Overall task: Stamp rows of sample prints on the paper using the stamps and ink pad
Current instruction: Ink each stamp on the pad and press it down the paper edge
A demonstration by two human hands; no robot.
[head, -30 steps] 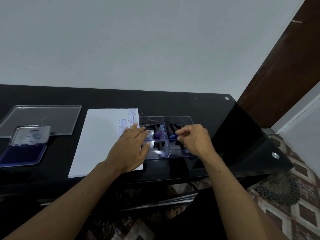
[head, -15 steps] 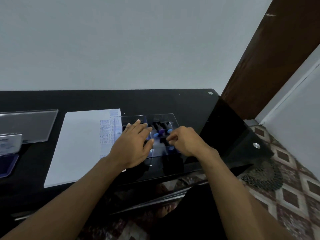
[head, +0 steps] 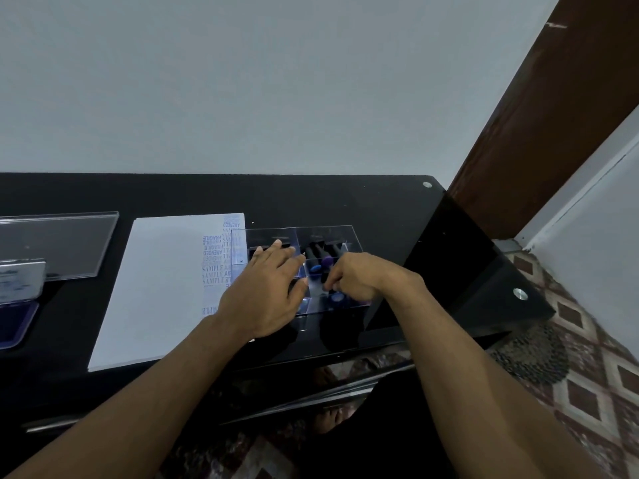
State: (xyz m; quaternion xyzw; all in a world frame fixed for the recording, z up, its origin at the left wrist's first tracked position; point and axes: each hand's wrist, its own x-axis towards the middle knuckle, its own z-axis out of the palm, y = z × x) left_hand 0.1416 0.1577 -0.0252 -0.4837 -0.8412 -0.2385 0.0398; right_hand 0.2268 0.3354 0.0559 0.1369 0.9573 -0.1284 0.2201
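Clear stamp box (head: 304,236) sitting on black glass table (head: 345,202), overlapping right edge of paper (head: 155,288). Left hand (head: 266,295) flat over box's left compartments, fingers straight and spread, gripping nothing. Right hand (head: 359,278) reaching into box's near right compartment, fingers curled down onto a dark stamp (head: 325,283); actual pinch not clear enough to tell. More stamps (head: 320,261) with blue and purple caps lying in far right compartment. Blue printed rows on paper just left of box. Open ink pad (head: 17,323) far left of box, clear lid (head: 62,243) behind it.

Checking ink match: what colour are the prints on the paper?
Blue-purple prints, head view.
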